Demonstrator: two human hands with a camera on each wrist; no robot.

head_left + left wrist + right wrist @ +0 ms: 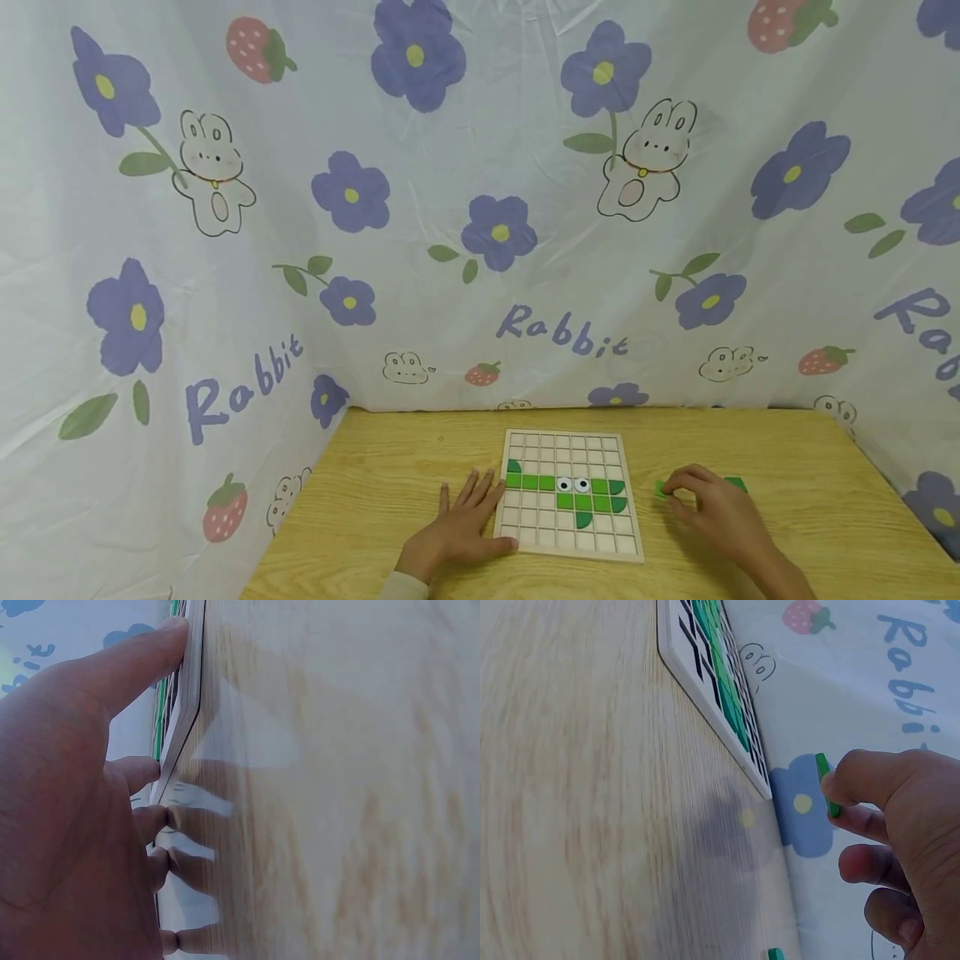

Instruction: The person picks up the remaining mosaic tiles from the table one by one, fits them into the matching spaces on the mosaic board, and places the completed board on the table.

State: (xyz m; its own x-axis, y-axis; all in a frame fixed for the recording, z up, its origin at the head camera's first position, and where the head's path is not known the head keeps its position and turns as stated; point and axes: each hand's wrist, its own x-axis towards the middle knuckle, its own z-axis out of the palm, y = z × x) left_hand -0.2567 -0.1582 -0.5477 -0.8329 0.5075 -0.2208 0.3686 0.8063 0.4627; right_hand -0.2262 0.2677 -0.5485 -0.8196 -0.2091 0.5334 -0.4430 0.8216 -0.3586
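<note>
A wooden grid board [555,546] lies on the table, with green square and rounded tiles [583,502] and two eye tiles [573,484] in its middle rows. My left hand [463,533] rests at the board's left side, fingers spread and straight. In the left wrist view, its thumb touches the edge of the board [193,675]. To the right of the board, my right hand [716,510] pinches a small green tile [822,763] between thumb and index finger. That tile is held above the table, and its other fingers curl loosely beneath.
Beyond the right hand lies another green piece [738,482] on the table, partly hidden by the hand. A wooden table [390,467] carries everything. Behind and at both sides hangs a white curtain [442,333] with flowers and rabbits.
</note>
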